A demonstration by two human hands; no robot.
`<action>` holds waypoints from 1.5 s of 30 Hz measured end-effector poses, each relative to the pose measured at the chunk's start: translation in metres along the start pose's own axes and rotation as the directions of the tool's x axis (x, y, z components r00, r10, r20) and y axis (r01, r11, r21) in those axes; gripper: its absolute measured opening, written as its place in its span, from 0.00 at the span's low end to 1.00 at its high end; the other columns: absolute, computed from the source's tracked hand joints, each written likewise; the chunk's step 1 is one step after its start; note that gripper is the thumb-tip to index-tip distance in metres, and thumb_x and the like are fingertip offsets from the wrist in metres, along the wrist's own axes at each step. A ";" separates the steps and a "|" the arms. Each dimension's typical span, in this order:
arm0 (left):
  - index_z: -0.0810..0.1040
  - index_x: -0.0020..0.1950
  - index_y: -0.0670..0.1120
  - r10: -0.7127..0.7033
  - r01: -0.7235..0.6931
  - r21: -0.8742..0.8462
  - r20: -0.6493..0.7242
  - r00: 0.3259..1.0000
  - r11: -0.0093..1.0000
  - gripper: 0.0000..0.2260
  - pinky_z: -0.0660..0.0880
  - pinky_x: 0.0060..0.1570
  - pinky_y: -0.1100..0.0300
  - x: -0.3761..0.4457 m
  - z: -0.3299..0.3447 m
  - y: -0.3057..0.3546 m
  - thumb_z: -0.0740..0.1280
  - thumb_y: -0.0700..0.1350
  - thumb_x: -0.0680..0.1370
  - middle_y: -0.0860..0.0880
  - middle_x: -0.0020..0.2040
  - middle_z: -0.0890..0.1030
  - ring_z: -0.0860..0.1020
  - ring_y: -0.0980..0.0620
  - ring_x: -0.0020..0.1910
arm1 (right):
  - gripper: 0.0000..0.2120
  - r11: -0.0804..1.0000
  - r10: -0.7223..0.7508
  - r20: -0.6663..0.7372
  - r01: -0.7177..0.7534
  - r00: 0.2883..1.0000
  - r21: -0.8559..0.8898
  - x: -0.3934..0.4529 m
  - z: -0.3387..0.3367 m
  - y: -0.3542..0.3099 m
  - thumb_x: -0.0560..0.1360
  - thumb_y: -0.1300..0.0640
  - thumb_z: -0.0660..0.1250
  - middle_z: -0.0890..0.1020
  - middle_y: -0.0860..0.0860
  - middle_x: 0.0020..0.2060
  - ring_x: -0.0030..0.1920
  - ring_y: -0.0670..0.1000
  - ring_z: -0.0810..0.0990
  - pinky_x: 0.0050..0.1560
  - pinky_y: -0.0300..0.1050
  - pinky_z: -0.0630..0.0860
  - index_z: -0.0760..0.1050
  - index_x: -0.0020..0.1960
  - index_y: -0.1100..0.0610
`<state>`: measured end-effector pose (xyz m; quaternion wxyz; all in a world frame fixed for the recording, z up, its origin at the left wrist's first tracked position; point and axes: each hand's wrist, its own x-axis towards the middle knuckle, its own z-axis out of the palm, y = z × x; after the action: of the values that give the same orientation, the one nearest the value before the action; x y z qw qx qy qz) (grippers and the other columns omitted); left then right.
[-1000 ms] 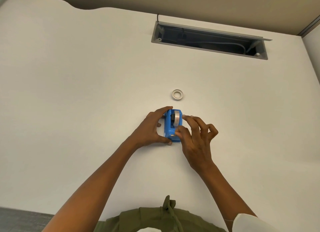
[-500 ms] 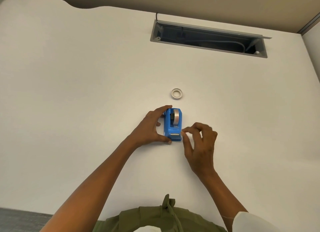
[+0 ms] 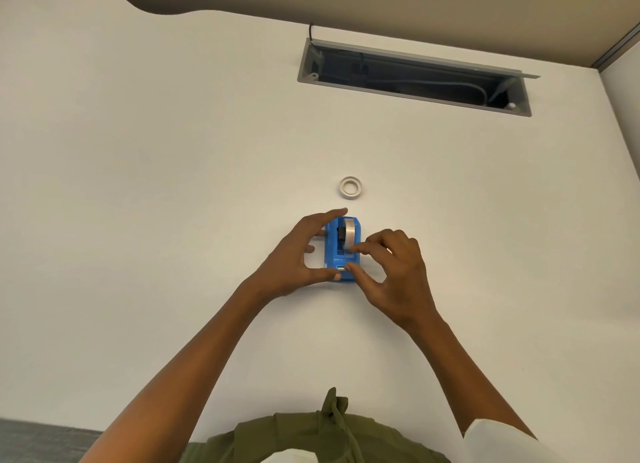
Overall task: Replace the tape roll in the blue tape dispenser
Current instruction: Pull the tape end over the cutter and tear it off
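Head view: blue tape dispenser [image 3: 333, 255] between left hand [image 3: 294, 258] and right hand [image 3: 394, 275].

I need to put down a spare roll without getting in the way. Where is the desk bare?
The white desk is bare left of the left hand and right of the right hand, up to the grey cable tray opening. It is crowded around the blue tape dispenser and the small white tape ring.
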<state>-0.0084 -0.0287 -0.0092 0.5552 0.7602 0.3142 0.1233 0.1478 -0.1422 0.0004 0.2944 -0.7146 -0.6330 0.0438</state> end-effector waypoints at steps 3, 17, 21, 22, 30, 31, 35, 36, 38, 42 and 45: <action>0.56 0.60 0.76 0.004 -0.007 0.044 0.052 0.999 0.999 0.38 0.68 0.53 0.73 0.002 0.000 0.000 0.77 0.49 0.65 0.66 0.65 0.61 0.65 0.75 0.58 | 0.12 0.999 -0.020 0.005 0.021 1.000 -0.037 0.003 0.000 0.001 0.70 0.51 0.71 0.80 0.54 0.40 0.44 0.49 0.71 0.44 0.41 0.63 0.81 0.49 0.58; 0.55 0.61 0.75 0.016 -0.021 0.095 0.051 0.999 0.995 0.40 0.66 0.51 0.73 0.003 0.001 -0.003 0.77 0.48 0.64 0.59 0.68 0.59 0.65 0.65 0.61 | 0.09 0.996 0.043 0.062 -0.047 0.997 0.077 0.005 -0.001 -0.001 0.69 0.55 0.70 0.81 0.54 0.37 0.38 0.53 0.77 0.38 0.48 0.72 0.82 0.46 0.59; 0.55 0.60 0.77 0.011 -0.017 0.103 0.055 0.998 0.995 0.40 0.65 0.51 0.74 0.003 0.001 -0.003 0.77 0.49 0.65 0.61 0.67 0.59 0.65 0.68 0.60 | 0.07 0.995 0.048 0.041 -0.052 0.998 0.081 0.006 0.001 -0.002 0.69 0.57 0.70 0.81 0.55 0.36 0.37 0.54 0.77 0.38 0.45 0.70 0.81 0.44 0.61; 0.55 0.60 0.77 0.009 -0.014 0.104 0.055 0.998 0.994 0.40 0.65 0.51 0.74 0.003 0.001 -0.002 0.77 0.48 0.65 0.61 0.67 0.59 0.65 0.66 0.61 | 0.07 0.996 0.045 0.033 -0.048 0.998 0.081 0.006 0.001 -0.002 0.70 0.57 0.70 0.81 0.55 0.36 0.37 0.54 0.77 0.38 0.46 0.71 0.81 0.43 0.61; 0.43 0.66 0.74 0.000 -0.007 0.162 0.043 0.999 0.987 0.50 0.67 0.48 0.75 0.003 0.005 -0.010 0.78 0.50 0.64 0.73 0.63 0.56 0.64 0.74 0.58 | 0.11 0.989 -0.099 -0.114 0.084 0.989 -0.125 0.000 0.003 -0.003 0.76 0.54 0.64 0.80 0.55 0.37 0.41 0.51 0.71 0.40 0.44 0.64 0.82 0.46 0.60; 0.43 0.66 0.74 -0.001 -0.005 0.162 0.038 0.999 0.987 0.50 0.67 0.48 0.74 0.003 0.005 -0.011 0.78 0.50 0.63 0.76 0.63 0.53 0.63 0.73 0.59 | 0.12 0.984 -0.113 -0.128 0.093 0.985 -0.152 -0.001 0.004 -0.005 0.76 0.54 0.63 0.80 0.56 0.37 0.41 0.51 0.70 0.41 0.44 0.62 0.82 0.45 0.60; 0.45 0.69 0.69 -0.005 0.004 0.176 0.006 1.000 0.984 0.50 0.67 0.55 0.66 0.005 0.009 -0.015 0.78 0.50 0.63 0.74 0.65 0.55 0.64 0.63 0.60 | 0.07 0.956 -0.181 -0.171 0.133 0.968 -0.261 -0.006 0.007 -0.010 0.75 0.57 0.66 0.81 0.55 0.36 0.42 0.52 0.70 0.42 0.45 0.61 0.81 0.44 0.59; 0.46 0.70 0.68 -0.009 0.009 0.176 -0.002 1.000 0.984 0.49 0.67 0.57 0.63 0.006 0.010 -0.017 0.78 0.50 0.63 0.71 0.66 0.58 0.65 0.61 0.61 | 0.05 0.946 -0.194 -0.171 0.138 0.966 -0.294 -0.007 0.008 -0.010 0.74 0.58 0.68 0.81 0.54 0.36 0.41 0.53 0.72 0.42 0.47 0.62 0.81 0.43 0.58; 0.49 0.71 0.65 -0.015 0.016 0.169 -0.008 1.000 0.985 0.48 0.68 0.58 0.61 0.007 0.010 -0.018 0.78 0.50 0.62 0.65 0.66 0.61 0.65 0.60 0.61 | 0.02 0.917 -0.219 -0.159 0.147 0.963 -0.372 -0.009 0.010 -0.010 0.72 0.58 0.72 0.81 0.54 0.37 0.40 0.54 0.76 0.43 0.49 0.63 0.81 0.43 0.57; 0.53 0.72 0.61 -0.022 0.024 0.164 -0.016 1.000 0.986 0.47 0.67 0.54 0.65 0.008 0.008 -0.018 0.79 0.50 0.62 0.64 0.64 0.62 0.67 0.59 0.59 | 0.04 0.868 -0.261 -0.168 0.155 0.951 -0.473 -0.013 0.011 -0.012 0.69 0.60 0.75 0.82 0.53 0.38 0.42 0.53 0.76 0.44 0.50 0.61 0.81 0.43 0.56; 0.54 0.72 0.59 -0.020 0.022 0.166 -0.016 1.000 0.986 0.47 0.67 0.53 0.64 0.008 0.008 -0.018 0.79 0.50 0.62 0.62 0.65 0.63 0.67 0.58 0.59 | 0.04 0.854 -0.267 -0.188 0.141 0.945 -0.502 -0.016 0.012 -0.013 0.70 0.62 0.74 0.82 0.52 0.38 0.45 0.51 0.72 0.45 0.50 0.59 0.81 0.43 0.56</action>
<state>-0.0040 -0.0269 -0.0303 0.4889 0.7995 0.3354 0.0964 0.1283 -0.1525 -0.0082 0.1880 -0.6932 -0.6540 -0.2374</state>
